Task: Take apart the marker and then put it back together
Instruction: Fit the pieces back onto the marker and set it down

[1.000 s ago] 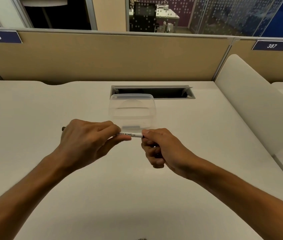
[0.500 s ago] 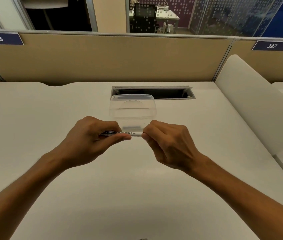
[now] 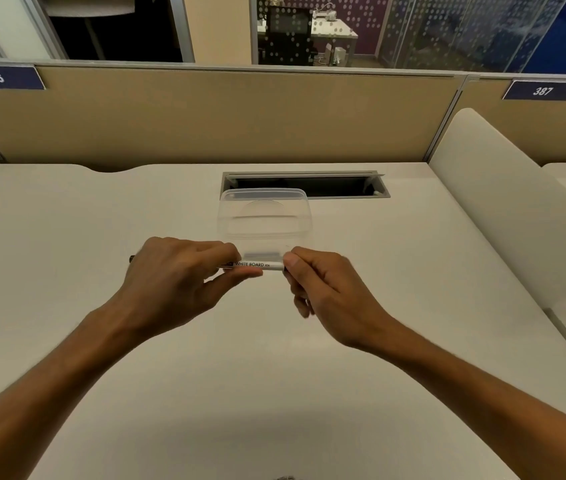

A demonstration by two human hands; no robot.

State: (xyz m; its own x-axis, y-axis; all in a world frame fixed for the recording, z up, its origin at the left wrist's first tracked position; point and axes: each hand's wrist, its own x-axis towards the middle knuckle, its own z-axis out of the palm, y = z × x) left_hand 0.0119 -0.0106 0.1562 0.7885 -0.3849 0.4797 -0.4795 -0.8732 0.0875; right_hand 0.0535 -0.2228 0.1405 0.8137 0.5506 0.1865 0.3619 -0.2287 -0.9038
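A white marker (image 3: pixel 253 265) printed "WHITE BOARD PEN" is held level above the desk, between both hands. My left hand (image 3: pixel 177 275) wraps the left part of its barrel, and a dark end pokes out past the knuckles at the far left. My right hand (image 3: pixel 323 285) pinches the marker's right end with thumb and fingers; that end is hidden under the fingers, so I cannot tell whether a cap sits there.
A clear plastic container (image 3: pixel 264 216) stands on the white desk (image 3: pixel 66 237) just behind the marker. Behind it is a cable slot (image 3: pixel 309 184) in the desk. A tan partition (image 3: pixel 226 116) closes the back, a white divider (image 3: pixel 503 202) the right.
My right hand has turned on the marker's right end, from fingers curled below it to a pinch from the side. The left hand shifted slightly and its dark end shows again.
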